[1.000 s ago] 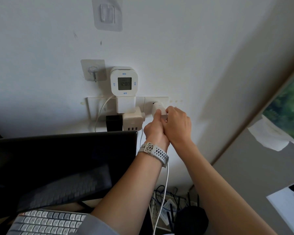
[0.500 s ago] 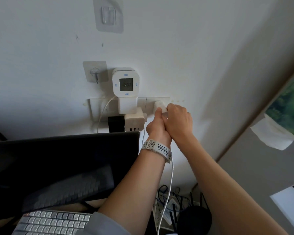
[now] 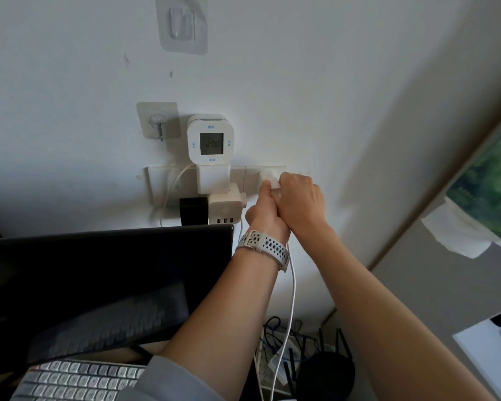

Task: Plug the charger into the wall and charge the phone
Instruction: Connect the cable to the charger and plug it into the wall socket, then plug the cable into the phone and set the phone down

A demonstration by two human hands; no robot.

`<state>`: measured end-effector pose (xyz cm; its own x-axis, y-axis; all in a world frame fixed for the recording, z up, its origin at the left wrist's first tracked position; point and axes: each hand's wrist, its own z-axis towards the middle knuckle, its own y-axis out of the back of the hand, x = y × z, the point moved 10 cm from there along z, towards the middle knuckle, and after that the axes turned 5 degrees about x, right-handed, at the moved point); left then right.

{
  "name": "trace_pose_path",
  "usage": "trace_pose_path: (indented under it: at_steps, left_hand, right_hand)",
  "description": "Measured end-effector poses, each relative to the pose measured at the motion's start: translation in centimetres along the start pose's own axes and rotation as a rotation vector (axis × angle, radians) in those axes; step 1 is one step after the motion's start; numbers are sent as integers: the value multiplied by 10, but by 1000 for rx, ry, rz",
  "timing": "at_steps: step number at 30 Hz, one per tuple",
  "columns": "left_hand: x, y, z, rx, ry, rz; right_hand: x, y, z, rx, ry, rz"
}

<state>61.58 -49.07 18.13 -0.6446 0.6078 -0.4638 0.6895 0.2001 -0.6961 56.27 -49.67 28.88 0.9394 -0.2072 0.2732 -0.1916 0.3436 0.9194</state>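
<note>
A white charger (image 3: 268,178) sits against the right-hand wall socket plate (image 3: 250,176). My right hand (image 3: 300,202) wraps its fingers over the charger from the right. My left hand (image 3: 265,212), with a pale watch strap on the wrist, presses its thumb up against the charger from below. The two hands touch each other. A white cable (image 3: 291,299) hangs down from under my hands toward the floor. No phone can be picked out with certainty.
A white clock cube (image 3: 211,138) tops a stack of adapters (image 3: 224,205) and a black plug (image 3: 193,211) left of the charger. A dark monitor (image 3: 99,279) and white keyboard (image 3: 75,380) lie below left. Tangled cables and a router (image 3: 310,351) sit on the floor.
The view has shifted slightly; both hands stay clasped on the charger at the socket, pressed a little closer to the wall plate.
</note>
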Motion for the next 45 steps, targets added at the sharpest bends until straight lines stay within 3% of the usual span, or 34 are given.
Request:
trace_pose_path:
  at_steps: [8,20,27,31,34,39,45]
  left_hand:
    - [-15,-1,-3,49,-79,222]
    - [-12,6,-35,-13,-197,500]
    - [-21,24,-100,-134,-454,984]
    - [-31,11,-147,-49,-569,992]
    - [-45,-5,-190,102,-682,949]
    - [-55,-4,-267,340,-821,950]
    - [-73,62,-313,323,-867,812]
  right_hand:
    - [2,0,-8,18,-60,25]
    - [-14,5,-41,54,-101,70]
    - [-5,32,-94,54,-50,98]
    - [13,69,-121,-41,14,170]
    - [30,110,-142,-158,68,313]
    - [27,145,-198,-210,94,903]
    - [53,145,-258,-188,178,1092]
